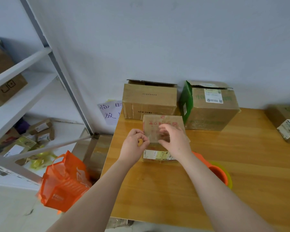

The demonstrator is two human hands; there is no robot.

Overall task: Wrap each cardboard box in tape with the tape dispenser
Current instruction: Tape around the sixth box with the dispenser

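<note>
A small cardboard box (164, 122) with red print on top and a white label on its front stands in the middle of the wooden table (241, 156). My left hand (134, 144) pinches what looks like a clear tape strip (155, 136) at the box's left edge. My right hand (173, 139) hovers over the box top with fingers and thumb curled on the strip's other end. The orange tape dispenser (218, 173) with a yellow-green roll lies on the table to the right, partly hidden behind my right forearm.
Two bigger boxes stand against the wall: a brown one (149, 99) and a green-sided one (209, 106). Another labelled box (286, 124) sits at the table's right edge. Left of the table are a metal shelf (32, 97) with parcels and an orange bag (65, 180).
</note>
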